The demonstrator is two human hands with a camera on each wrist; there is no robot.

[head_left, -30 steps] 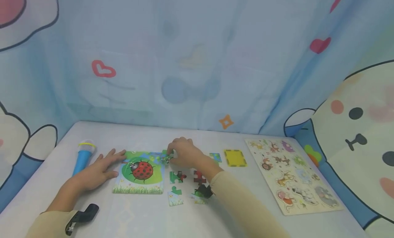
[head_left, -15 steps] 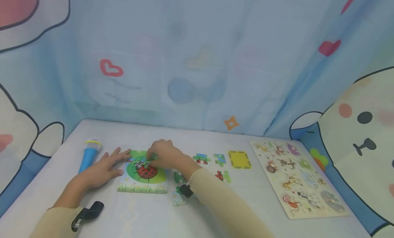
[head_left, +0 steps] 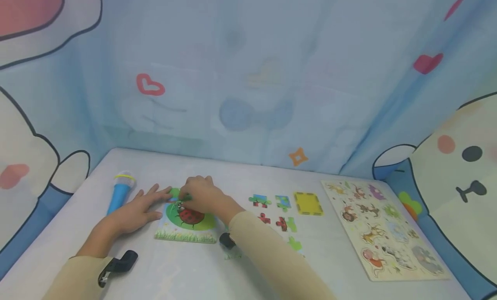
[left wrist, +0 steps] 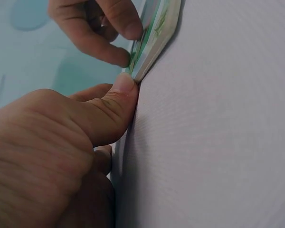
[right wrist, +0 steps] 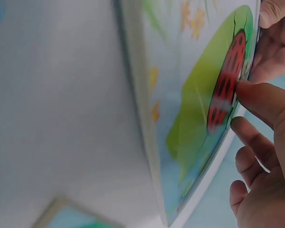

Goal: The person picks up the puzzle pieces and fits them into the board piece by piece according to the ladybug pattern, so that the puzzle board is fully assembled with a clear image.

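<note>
A square ladybug puzzle board [head_left: 185, 236] lies flat on the white table, left of centre. My left hand [head_left: 133, 211] rests at its left side, fingers spread and fairly straight, fingertips at the upper left edge. In the left wrist view, the left thumb [left wrist: 115, 107] touches the board's edge. My right hand [head_left: 203, 196] is over the board's upper part and pinches a small puzzle piece [head_left: 180, 206], mostly hidden by the fingers. The right wrist view has the right thumb [right wrist: 261, 100] and index finger close on the board's surface, beside the red ladybug [right wrist: 226, 85].
Several loose puzzle pieces [head_left: 260, 200] lie right of the board, some hidden by the right sleeve [head_left: 272, 248]. A yellow square frame [head_left: 308, 203] and a wooden animal board [head_left: 382, 231] sit farther right. A blue toy microphone [head_left: 119, 194] lies behind the left hand.
My right hand has picked up a puzzle piece right of the board and carried it left onto the ladybug picture. The left hand stays at the board's edge; the head view has shifted slightly.
</note>
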